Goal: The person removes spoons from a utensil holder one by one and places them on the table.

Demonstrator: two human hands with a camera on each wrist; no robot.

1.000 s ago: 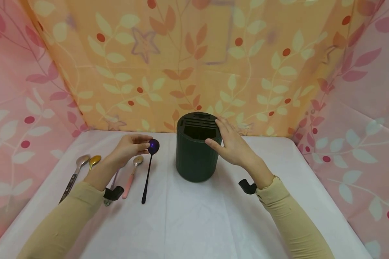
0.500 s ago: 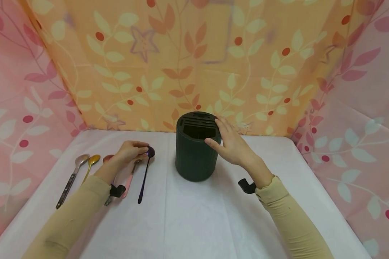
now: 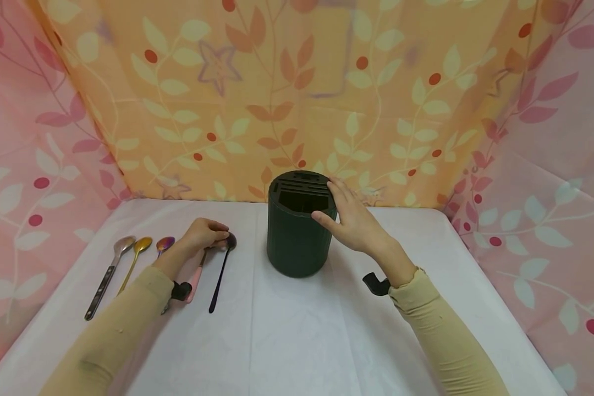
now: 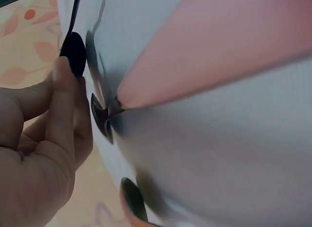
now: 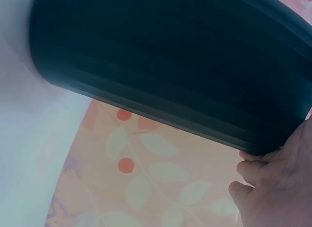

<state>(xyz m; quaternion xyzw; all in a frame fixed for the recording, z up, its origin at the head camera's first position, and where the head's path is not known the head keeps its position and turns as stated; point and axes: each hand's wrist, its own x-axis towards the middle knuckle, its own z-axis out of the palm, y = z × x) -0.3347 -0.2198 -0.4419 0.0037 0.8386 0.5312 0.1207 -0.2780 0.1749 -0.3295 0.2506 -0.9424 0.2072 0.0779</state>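
My left hand (image 3: 205, 234) pinches a dark purple-black long-handled spoon (image 3: 220, 283) by its bowl, low over the table, the thin handle pointing toward me. In the left wrist view the thumb and fingers meet at the edge of that bowl. Just left of it lies a pink-handled spoon (image 3: 195, 283), its head partly hidden by the hand in the head view. My right hand (image 3: 356, 220) rests on the rim and side of a dark green ribbed utensil holder (image 3: 299, 247), fingers nearly straight. Slots and a wide opening mark the holder's top.
Left of the left arm lie a silver spoon with a black handle (image 3: 101, 289), a gold spoon (image 3: 135, 257) and a purple-orange spoon (image 3: 164, 243), the last two partly covered by the sleeve. White cloth covers the table (image 3: 297, 335); patterned curtains (image 3: 277, 82) stand at the back and sides.
My left hand has brought the dark spoon down and slightly left toward the tabletop, beside the pink-handled one. The right hand and the holder have stayed in place.
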